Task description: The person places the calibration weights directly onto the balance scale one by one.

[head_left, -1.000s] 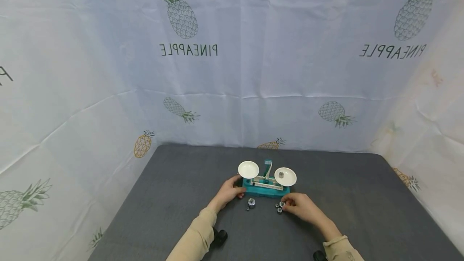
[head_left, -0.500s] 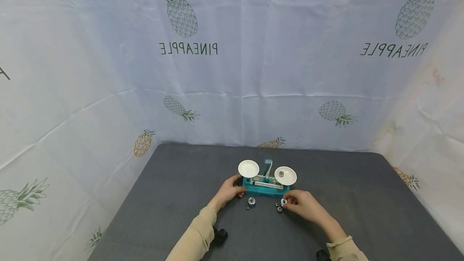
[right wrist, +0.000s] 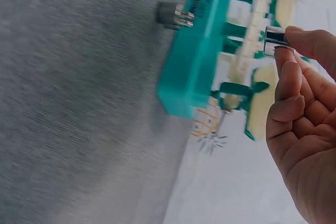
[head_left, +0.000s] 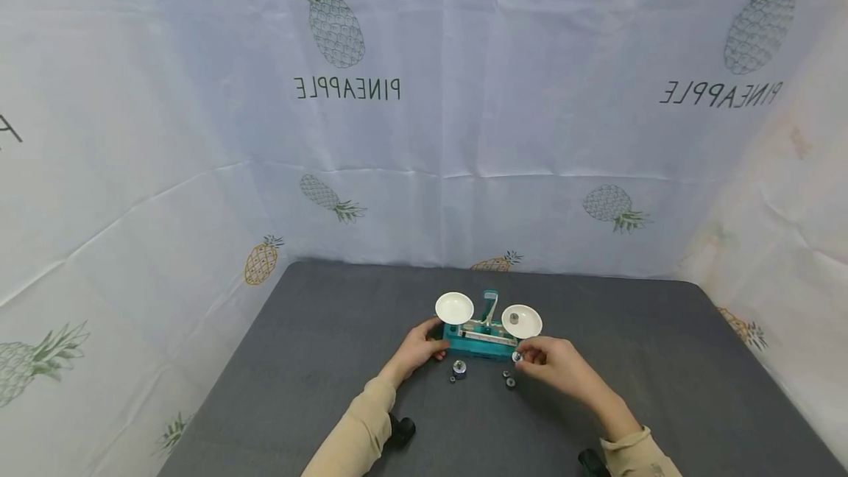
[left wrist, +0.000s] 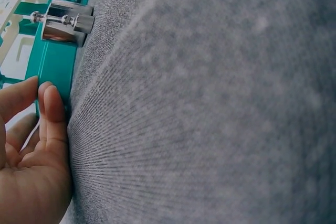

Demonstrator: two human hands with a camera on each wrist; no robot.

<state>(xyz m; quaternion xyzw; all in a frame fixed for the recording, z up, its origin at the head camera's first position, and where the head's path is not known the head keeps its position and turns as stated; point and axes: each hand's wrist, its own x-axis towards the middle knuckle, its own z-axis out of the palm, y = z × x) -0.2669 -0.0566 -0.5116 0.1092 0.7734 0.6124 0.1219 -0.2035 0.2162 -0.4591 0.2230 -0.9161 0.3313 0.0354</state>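
A green balance scale (head_left: 478, 346) with two white pans stands on the table. My left hand (head_left: 415, 350) grips the left end of its base; in the left wrist view, thumb and fingers (left wrist: 52, 111) close around that end. My right hand (head_left: 553, 365) pinches a shiny metal weight (right wrist: 275, 41) between thumb and fingertips, raised in front of the right pan (head_left: 528, 326). One weight (head_left: 514, 318) lies in that pan, while the left pan (head_left: 454, 308) holds nothing.
A large weight (head_left: 459, 369) and a tiny one (head_left: 453, 379) stand before the base. Two more small weights, one of them a dark-sided weight (head_left: 510, 383), stand below my right hand. A pineapple-print cloth (head_left: 424, 131) hangs behind the grey table (head_left: 358, 300).
My right hand has lifted the metal weight from beside the small weights, up toward the right pan. The left hand stays on the base.
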